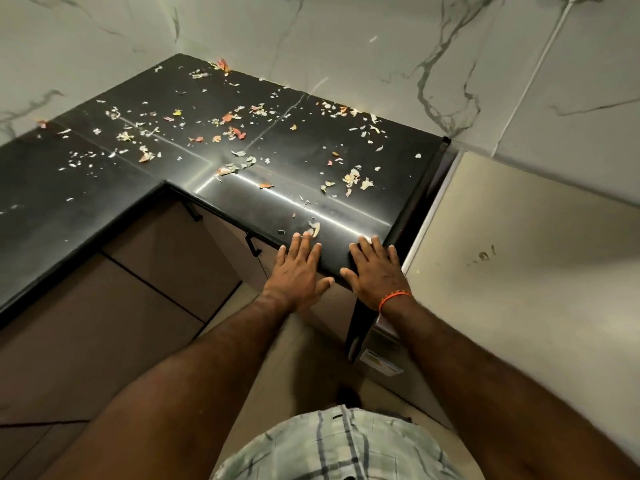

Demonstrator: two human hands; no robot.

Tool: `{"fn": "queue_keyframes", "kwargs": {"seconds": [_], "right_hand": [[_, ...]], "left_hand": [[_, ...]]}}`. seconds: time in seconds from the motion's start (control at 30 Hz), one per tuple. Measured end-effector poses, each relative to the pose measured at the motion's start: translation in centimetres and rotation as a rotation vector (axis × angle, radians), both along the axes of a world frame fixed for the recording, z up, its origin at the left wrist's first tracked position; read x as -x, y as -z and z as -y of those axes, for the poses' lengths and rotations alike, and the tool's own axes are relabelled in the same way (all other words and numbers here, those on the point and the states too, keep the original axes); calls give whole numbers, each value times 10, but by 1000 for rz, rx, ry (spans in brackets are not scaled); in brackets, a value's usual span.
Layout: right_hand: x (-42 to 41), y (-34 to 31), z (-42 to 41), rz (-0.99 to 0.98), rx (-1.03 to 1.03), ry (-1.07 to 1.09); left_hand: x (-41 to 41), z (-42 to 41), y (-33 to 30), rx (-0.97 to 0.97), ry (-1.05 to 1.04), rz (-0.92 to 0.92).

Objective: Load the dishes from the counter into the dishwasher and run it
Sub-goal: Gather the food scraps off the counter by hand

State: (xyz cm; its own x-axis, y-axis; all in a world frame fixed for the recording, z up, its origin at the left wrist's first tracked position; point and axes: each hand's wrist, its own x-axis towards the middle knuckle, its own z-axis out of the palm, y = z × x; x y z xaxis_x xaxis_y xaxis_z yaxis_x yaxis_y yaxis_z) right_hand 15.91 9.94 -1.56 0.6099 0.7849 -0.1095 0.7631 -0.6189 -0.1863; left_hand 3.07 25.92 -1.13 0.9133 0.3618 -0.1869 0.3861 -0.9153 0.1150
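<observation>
A black L-shaped counter (311,161) fills the corner in front of me, strewn with vegetable peels and scraps (228,126). No dishes or dishwasher are in view. My left hand (298,271) lies flat on the counter's front edge, fingers straight and spread. My right hand (375,270) rests flat beside it near the counter's right end, with an orange band at the wrist. Neither hand holds anything. A pale peel (314,229) lies just beyond my left fingertips.
White marble-look walls (381,46) close off the back and left. A beige appliance top (519,254) stands to the right of the counter, with a labelled front below. Brown cabinet doors (166,271) with black handles sit under the counter.
</observation>
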Motion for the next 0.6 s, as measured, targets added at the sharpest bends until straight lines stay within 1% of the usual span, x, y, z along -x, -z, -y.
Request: {"fn": "queue_keyframes", "kwargs": {"seconds": [0.1,0.3,0.47,0.6], "right_hand": [[-13,6,-22,-22,23,-43],[-29,16,-58,-49,21,-56],[-39,22,-89,-33,19,-51],[-53,24,-116,-24,4,-7]], "left_hand": [[-8,-16,3,20,-52,-38],[-14,-39,11,59,-118,-57],[-29,-64,13,73,-155,-51],[-42,-90,15,84,-171,-32]]}}
